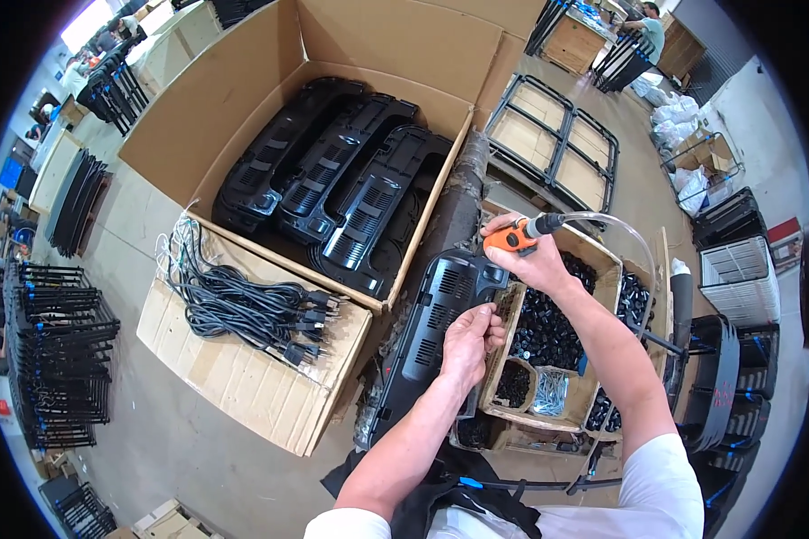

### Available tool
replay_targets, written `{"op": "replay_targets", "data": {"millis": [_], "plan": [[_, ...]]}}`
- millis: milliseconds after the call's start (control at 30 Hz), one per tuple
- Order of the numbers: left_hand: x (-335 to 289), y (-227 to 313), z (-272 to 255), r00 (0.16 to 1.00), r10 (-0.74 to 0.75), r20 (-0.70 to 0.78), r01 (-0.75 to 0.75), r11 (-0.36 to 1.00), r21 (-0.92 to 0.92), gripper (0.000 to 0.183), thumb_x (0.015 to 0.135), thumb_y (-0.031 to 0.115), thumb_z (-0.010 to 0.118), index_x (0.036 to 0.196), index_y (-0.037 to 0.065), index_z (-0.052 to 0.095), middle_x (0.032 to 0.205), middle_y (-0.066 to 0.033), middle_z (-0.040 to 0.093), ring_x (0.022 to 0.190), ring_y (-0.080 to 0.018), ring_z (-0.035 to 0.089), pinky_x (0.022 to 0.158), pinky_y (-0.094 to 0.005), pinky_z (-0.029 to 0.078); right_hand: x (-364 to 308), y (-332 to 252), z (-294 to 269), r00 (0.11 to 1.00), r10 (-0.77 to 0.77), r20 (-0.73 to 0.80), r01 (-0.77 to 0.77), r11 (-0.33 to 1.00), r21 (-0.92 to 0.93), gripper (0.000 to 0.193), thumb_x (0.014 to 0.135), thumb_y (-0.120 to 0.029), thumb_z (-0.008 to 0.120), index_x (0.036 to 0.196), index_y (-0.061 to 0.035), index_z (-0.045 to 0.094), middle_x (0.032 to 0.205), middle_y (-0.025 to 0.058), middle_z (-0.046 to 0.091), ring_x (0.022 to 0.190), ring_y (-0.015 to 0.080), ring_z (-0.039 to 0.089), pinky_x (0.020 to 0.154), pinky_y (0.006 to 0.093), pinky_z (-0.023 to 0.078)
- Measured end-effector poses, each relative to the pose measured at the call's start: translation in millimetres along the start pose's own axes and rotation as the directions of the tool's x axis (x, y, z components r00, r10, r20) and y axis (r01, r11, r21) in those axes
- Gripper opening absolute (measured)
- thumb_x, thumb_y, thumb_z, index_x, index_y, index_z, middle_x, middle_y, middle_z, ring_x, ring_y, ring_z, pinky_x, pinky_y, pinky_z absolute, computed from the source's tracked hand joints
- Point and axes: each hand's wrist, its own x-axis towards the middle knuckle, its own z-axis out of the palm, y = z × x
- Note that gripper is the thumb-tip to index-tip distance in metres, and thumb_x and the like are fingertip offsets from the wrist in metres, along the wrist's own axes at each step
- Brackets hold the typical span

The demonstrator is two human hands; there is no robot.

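My right hand (528, 260) grips an orange and black air screwdriver (516, 236) with a clear hose (616, 227) curving off to the right. Its tip points down at the upper end of a long black plastic panel (431, 328) lying in front of me. My left hand (470, 340) rests on the panel's right edge, fingers pinched together just below the tool; whether they hold something small I cannot tell.
A big open cardboard box (243, 99) holds three more black panels (333, 189). Black power cords (243, 310) lie on a box flap. Small cardboard trays (548, 350) hold black parts and screws. Black wire racks (58, 350) stand left; other people work in the far corners.
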Motion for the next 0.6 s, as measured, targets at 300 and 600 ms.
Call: {"op": "replay_targets", "data": {"millis": [300,600], "plan": [[12,17,-7,0.996,-0.066,-0.059,0.04,0.928,-0.37,0.026,0.111,0.034,0.059,0.107,0.008,0.066,0.083,0.0015,0.062,0.07,-0.0115,0.058,0.059,-0.0242,0.048,-49,-56,6,0.996,0.085,-0.025,-0.076,0.966,0.247,0.053,0.088,-0.008,0.08,0.136,-0.0012,0.059,0.127,0.0139,0.073,0.119,0.0201,0.069,0.108,0.0384,0.054],[20,27,-18,1.0,-0.023,-0.002,0.019,0.84,-0.542,0.025,0.112,0.033,0.058,0.109,0.01,0.065,0.083,0.0007,0.062,0.072,-0.0127,0.057,0.061,-0.0254,0.049,-60,-67,20,0.997,0.049,0.058,-0.061,0.97,0.235,0.054,0.09,-0.011,0.083,0.138,-0.0039,0.059,0.128,0.0126,0.073,0.119,0.0193,0.068,0.108,0.0377,0.054]]}}
